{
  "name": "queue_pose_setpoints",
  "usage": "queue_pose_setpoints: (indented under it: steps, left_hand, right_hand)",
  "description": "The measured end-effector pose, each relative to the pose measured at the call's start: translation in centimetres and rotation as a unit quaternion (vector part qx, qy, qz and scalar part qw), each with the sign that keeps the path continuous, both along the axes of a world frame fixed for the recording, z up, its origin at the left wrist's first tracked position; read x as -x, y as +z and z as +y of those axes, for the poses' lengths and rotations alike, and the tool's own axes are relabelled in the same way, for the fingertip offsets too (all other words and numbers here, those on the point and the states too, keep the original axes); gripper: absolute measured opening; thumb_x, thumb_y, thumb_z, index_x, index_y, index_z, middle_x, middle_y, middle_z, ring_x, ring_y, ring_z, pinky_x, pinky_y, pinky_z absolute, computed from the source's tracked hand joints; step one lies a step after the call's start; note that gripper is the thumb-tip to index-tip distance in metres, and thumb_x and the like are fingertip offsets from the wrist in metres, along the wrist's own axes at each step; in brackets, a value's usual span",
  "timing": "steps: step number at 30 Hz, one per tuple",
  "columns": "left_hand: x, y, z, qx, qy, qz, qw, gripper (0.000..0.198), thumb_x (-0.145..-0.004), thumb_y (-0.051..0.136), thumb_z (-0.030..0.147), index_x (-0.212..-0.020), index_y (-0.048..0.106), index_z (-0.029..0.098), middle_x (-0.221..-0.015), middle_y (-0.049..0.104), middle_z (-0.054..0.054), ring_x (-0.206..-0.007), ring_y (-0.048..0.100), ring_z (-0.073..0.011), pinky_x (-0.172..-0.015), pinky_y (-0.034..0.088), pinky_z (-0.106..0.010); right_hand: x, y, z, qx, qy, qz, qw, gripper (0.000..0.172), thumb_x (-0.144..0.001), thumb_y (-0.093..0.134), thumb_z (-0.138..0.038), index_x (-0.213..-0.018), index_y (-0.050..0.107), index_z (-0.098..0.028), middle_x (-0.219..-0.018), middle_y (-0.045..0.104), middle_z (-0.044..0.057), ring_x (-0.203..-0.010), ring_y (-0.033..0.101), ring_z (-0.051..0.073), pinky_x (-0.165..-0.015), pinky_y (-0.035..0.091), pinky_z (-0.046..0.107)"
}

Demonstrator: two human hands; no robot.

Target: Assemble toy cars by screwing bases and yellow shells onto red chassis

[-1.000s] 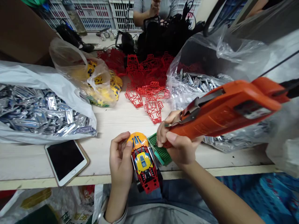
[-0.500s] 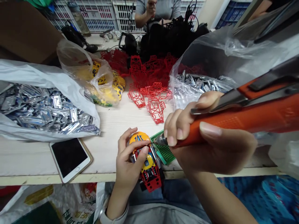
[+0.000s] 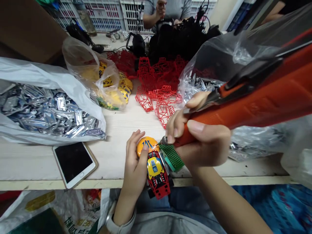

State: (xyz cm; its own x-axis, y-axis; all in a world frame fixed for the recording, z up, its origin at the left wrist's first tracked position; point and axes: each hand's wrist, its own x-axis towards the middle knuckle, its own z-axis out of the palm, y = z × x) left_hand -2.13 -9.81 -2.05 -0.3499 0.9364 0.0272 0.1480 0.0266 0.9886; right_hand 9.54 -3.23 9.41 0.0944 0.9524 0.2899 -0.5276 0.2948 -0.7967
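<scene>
In the head view my left hand point(image 3: 136, 164) grips a toy car point(image 3: 155, 167) from its left side, thumb on top. The car has an orange-yellow rounded front with blue lettering, a yellow middle and a red frame; its rear juts past the table's front edge. My right hand point(image 3: 203, 139) is wrapped round an orange electric screwdriver point(image 3: 248, 104), which slants in from the upper right. Its tip is at the right of the car's rounded front; whether it touches cannot be made out. A green gridded tray point(image 3: 173, 158) lies under the tip, right beside the car.
Several red plastic frames point(image 3: 164, 113) lie ahead, with a pile behind. Bags of silvery parts point(image 3: 52, 112) stand left and right, and a clear bag holds yellow pieces point(image 3: 125, 87). A phone point(image 3: 74, 162) lies near the front edge. Another person point(image 3: 168, 11) sits opposite.
My left fingers have drawn back from the screwdriver tip, and the thumb has shifted onto the rounded front. The screwdriver and my right hand have moved slightly left and tilted more steeply.
</scene>
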Motion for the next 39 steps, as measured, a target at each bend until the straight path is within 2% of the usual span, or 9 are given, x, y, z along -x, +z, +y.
queue_pose_setpoints:
  steps: [7,12,17,20,24,28,33,35,39]
  left_hand:
    - [0.1,-0.3,0.1,0.008,-0.015,-0.004,1.0,0.025,-0.098,0.059,0.038,-0.117,0.072,0.028,-0.152,0.059,-0.008,-0.15,0.044,-0.0288,-0.128,0.024,-0.054]
    - [0.0,-0.3,0.1,0.001,-0.014,0.0,1.0,0.023,-0.098,0.059,0.038,-0.114,0.073,0.029,-0.147,0.062,-0.007,-0.147,0.046,-0.0291,-0.127,0.025,-0.054]
    - [-0.2,0.4,0.3,0.017,0.003,-0.042,0.999,0.02,-0.093,0.066,0.037,-0.108,0.072,0.026,-0.131,0.07,-0.008,-0.134,0.058,-0.0296,-0.118,0.042,-0.048]
    - [-0.5,0.8,0.2,0.032,0.016,-0.092,0.995,0.019,-0.089,0.068,0.032,-0.106,0.07,0.024,-0.119,0.073,-0.008,-0.12,0.067,-0.0273,-0.103,0.054,-0.041]
    - [-0.8,0.6,0.0,0.031,0.013,-0.139,0.99,0.021,-0.089,0.062,0.025,-0.11,0.066,0.021,-0.108,0.075,-0.005,-0.103,0.072,-0.0222,-0.093,0.058,-0.036]
    - [-0.8,0.0,0.1,0.007,0.043,-0.068,0.997,0.02,-0.091,0.062,0.026,-0.11,0.066,0.021,-0.117,0.072,-0.007,-0.114,0.068,-0.0232,-0.104,0.052,-0.039]
    - [-0.5,0.6,-1.6,-0.082,0.061,0.057,0.993,0.018,-0.1,0.057,0.033,-0.113,0.066,0.023,-0.126,0.068,-0.009,-0.126,0.062,-0.0242,-0.113,0.046,-0.042]
    - [-0.6,1.2,-2.9,-0.113,0.037,0.145,0.982,0.03,-0.101,0.057,0.036,-0.128,0.062,0.023,-0.14,0.062,-0.011,-0.137,0.055,-0.0245,-0.118,0.042,-0.041]
    - [-1.0,1.7,-4.9,-0.089,-0.035,0.337,0.936,0.066,-0.097,0.065,0.037,-0.154,0.041,0.015,-0.156,0.05,-0.019,-0.153,0.038,-0.0295,-0.126,0.031,-0.047]
  right_hand:
    - [1.1,-2.0,0.3,0.024,-0.067,-0.004,0.997,0.023,-0.069,0.079,-0.042,-0.077,0.061,-0.029,-0.051,0.043,-0.006,-0.051,0.055,0.021,-0.046,0.045,0.034]
    - [1.3,-2.7,0.3,0.019,-0.02,0.031,0.999,0.017,-0.063,0.073,-0.027,-0.079,0.068,-0.025,-0.055,0.055,-0.004,-0.042,0.048,0.015,-0.041,0.043,0.032]
    - [1.6,-2.9,0.6,0.009,-0.008,-0.006,1.0,0.006,-0.063,0.069,-0.022,-0.064,0.064,-0.025,-0.059,0.057,0.0,-0.06,0.061,0.02,-0.054,0.055,0.036]
    - [2.1,-2.9,0.9,-0.003,0.028,-0.052,0.998,0.008,-0.064,0.068,-0.021,-0.063,0.061,-0.024,-0.059,0.053,-0.002,-0.055,0.053,0.016,-0.049,0.05,0.032]
    - [2.7,-3.4,0.9,-0.042,0.058,-0.072,0.995,0.009,-0.067,0.067,-0.019,-0.07,0.06,-0.024,-0.06,0.049,-0.006,-0.046,0.039,0.009,-0.042,0.039,0.026]
    - [2.4,-3.8,0.9,-0.039,0.038,-0.071,0.996,0.016,-0.069,0.065,-0.021,-0.06,0.051,-0.025,-0.056,0.048,-0.005,-0.046,0.041,0.01,-0.042,0.037,0.025]
    - [1.6,-3.6,1.2,-0.006,0.032,-0.027,0.999,0.007,-0.067,0.071,-0.026,-0.07,0.065,-0.025,-0.05,0.05,-0.006,-0.042,0.046,0.013,-0.04,0.039,0.026]
    - [1.4,-3.4,1.2,0.007,0.041,-0.021,0.999,0.01,-0.067,0.073,-0.03,-0.073,0.066,-0.026,-0.049,0.048,-0.007,-0.041,0.047,0.014,-0.041,0.042,0.028]
    - [1.1,-3.0,1.1,0.017,0.046,-0.015,0.999,0.016,-0.065,0.077,-0.033,-0.071,0.064,-0.027,-0.05,0.048,-0.006,-0.047,0.053,0.017,-0.045,0.048,0.032]
